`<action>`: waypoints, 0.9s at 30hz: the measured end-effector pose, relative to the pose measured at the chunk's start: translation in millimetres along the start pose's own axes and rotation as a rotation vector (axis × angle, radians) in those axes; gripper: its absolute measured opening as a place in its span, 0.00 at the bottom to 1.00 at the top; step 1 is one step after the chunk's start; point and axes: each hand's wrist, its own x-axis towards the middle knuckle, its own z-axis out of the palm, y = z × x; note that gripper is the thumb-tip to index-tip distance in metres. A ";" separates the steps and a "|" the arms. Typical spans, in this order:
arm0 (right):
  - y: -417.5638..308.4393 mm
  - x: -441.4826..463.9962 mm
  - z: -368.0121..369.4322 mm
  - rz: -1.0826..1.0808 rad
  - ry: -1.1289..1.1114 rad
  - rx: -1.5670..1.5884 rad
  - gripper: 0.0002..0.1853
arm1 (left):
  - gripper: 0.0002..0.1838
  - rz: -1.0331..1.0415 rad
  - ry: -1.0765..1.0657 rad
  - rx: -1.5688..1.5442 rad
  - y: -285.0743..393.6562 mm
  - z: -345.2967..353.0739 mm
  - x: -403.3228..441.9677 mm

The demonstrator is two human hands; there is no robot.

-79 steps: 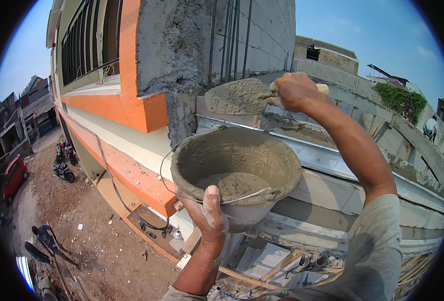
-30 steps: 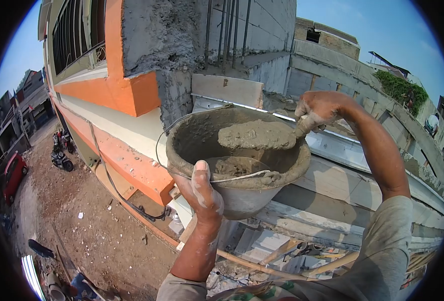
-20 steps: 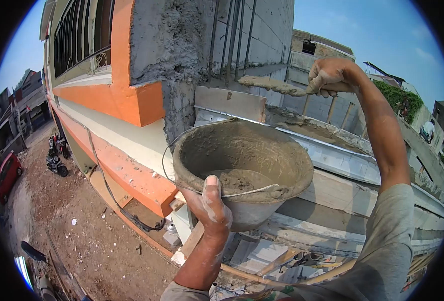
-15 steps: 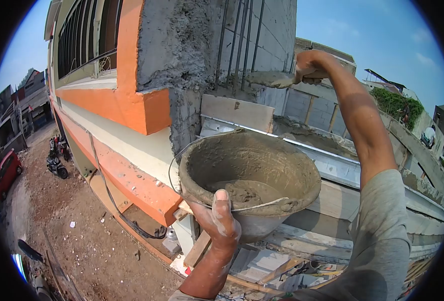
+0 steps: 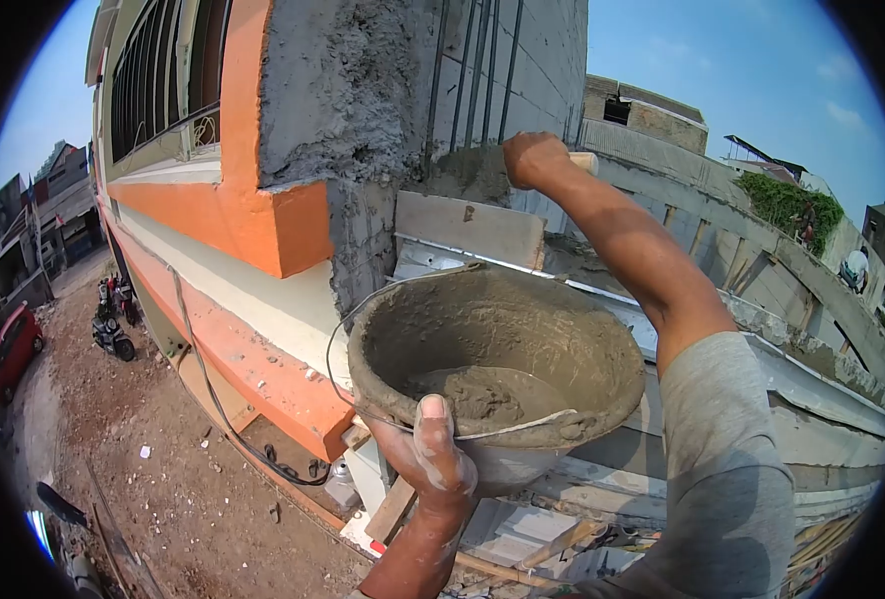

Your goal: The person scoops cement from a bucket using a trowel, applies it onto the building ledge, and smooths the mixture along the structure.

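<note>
My left hand [image 5: 429,454] grips the near rim of a mortar-coated bucket [image 5: 617,374], its thumb over the lip. Wet mortar [image 5: 472,394] lies in the bottom, and a thin wire handle [image 5: 522,423] hangs across the bucket's front. Higher up, my right hand [image 5: 536,160] is closed around a trowel, whose pale handle end [image 5: 584,162] sticks out behind the fist. A mass of wet mortar [image 5: 472,172] sits ahead of the fist at the foot of the steel bars [image 5: 482,80]; I cannot separate the trowel's blade from it. A board [image 5: 472,228] stands just below.
Left of the bars rises a rough concrete column [image 5: 337,100], beside an orange ledge [image 5: 302,230]. A long drop leads to the dirt ground [image 5: 163,469], with a motorcycle [image 5: 113,334] and red car [image 5: 18,349]. A distant person [image 5: 855,268] is at far right.
My right hand has moved left and slightly down with the trowel, bringing it to the base of the bars. The bucket stays in my left hand, nearly in place.
</note>
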 end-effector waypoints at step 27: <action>33.1 -13.7 23.5 -0.002 0.047 0.141 0.13 | 0.30 0.080 0.030 0.036 -6.0 -1.5 -1.8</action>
